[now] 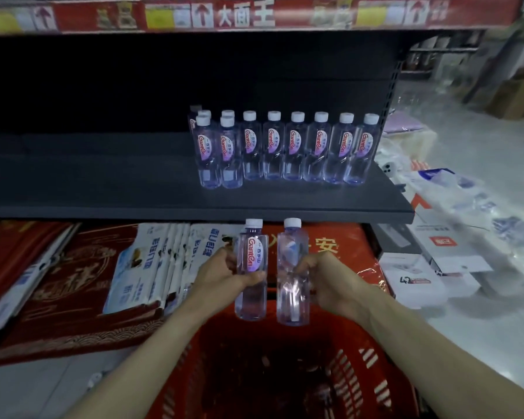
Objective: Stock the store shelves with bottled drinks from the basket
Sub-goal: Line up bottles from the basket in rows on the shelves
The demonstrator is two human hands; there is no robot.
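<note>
Clear left bottle (252, 252): see-through plastic, white cap, red-lettered label facing the camera; upright in the air over the basket (366, 376), cap just under the front edge of the shelf (103, 182).
Right bottle (291, 246): same clear body and white cap, label turned away; upright, just beside the left bottle with a narrow gap between.
Left hand (221, 273): wrapped round the left bottle's middle, thumb across the front.
Right hand (324, 276): fingers curled round the right bottle's middle.
Basket: red slotted plastic under both forearms, inside too dark to read.
Shelf: dark board, and on its right half stand the stocked bottles (297, 149), 8 across the front, labels forward, with more caps showing behind the 2 leftmost.
Below the shelf: red packs (73, 282) and white packets (139, 267).
</note>
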